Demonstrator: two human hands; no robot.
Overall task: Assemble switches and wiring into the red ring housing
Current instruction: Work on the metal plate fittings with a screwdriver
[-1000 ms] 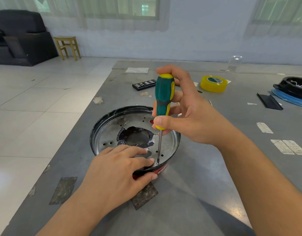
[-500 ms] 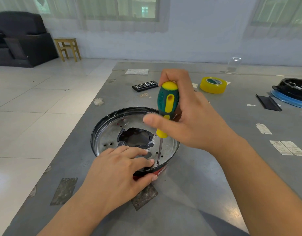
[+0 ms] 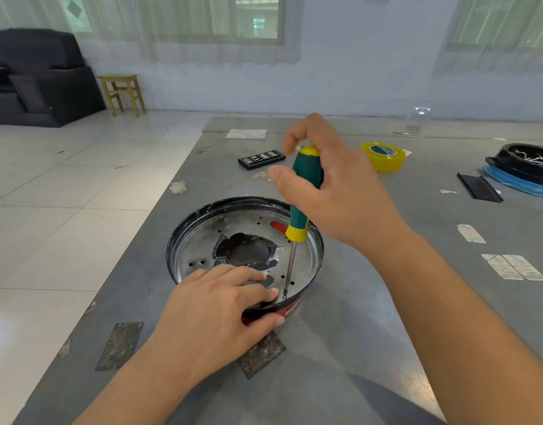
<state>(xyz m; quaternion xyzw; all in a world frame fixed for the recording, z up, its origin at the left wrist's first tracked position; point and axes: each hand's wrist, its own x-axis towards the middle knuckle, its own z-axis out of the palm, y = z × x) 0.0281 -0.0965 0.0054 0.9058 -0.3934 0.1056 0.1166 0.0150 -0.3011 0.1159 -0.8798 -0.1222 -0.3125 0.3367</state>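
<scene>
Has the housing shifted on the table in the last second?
No. The red ring housing sits in the same place against the dark patch on the table; the left hand holds its near rim.

My right hand (image 3: 334, 191) grips a green and yellow screwdriver (image 3: 305, 185) upright, its tip set on the metal plate inside the red ring housing (image 3: 290, 308) near the table's left edge. My left hand (image 3: 215, 314) holds the housing's near rim, thumb outside, fingers on the plate.
</scene>
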